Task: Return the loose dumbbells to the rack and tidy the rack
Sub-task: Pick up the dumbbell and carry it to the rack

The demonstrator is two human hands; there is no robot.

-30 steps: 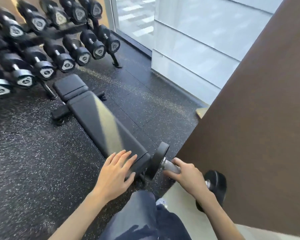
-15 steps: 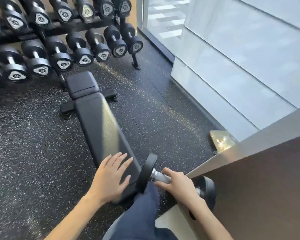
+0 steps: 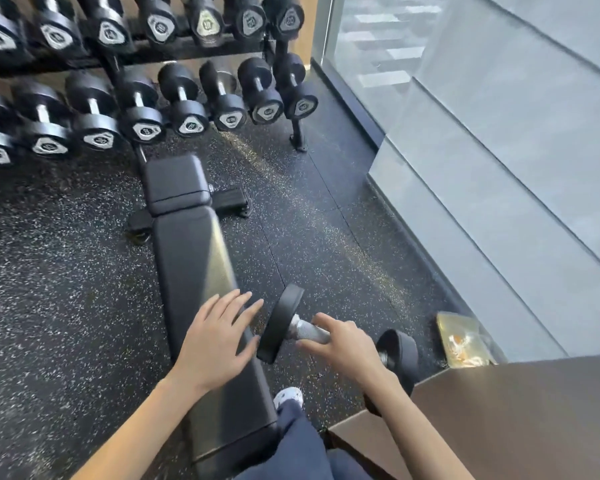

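A: Head view. Where was the loose dumbbell [image 3: 280, 323]?
B: Near centre, just right of the bench [image 3: 187, 258], at its near end. Right hand [image 3: 349, 346] gripped the knurled handle, fingers curled over the bar and clamped on it. Couldn't tell whether it rested on the floor [image 3: 49, 271] or hung clear.
A: Axis?
B: Long axis ran roughly left-right, skewed, with the left plate farther and the right plate nearer. Left plate stood on edge, face toward the bench. Right plate sat at the edge of a brown panel [image 3: 516, 410], near right.
A: Left hand [image 3: 215, 337]?
B: Flat on the bench pad, near end. Fingers straight, slightly apart, holding nothing. Thumb just beside the left plate, contact unclear.
A: Rack [image 3: 194, 51]?
B: Far left, two tiers. Black dumbbells in rows on both, handles running near-far. Well apart from the loose one. Bench's long axis pointed at it.
A: Else?
B: Yellowish packet [image 3: 463, 341] on the floor by the right wall base. White shoe [image 3: 288, 398] near, between bench and panel.
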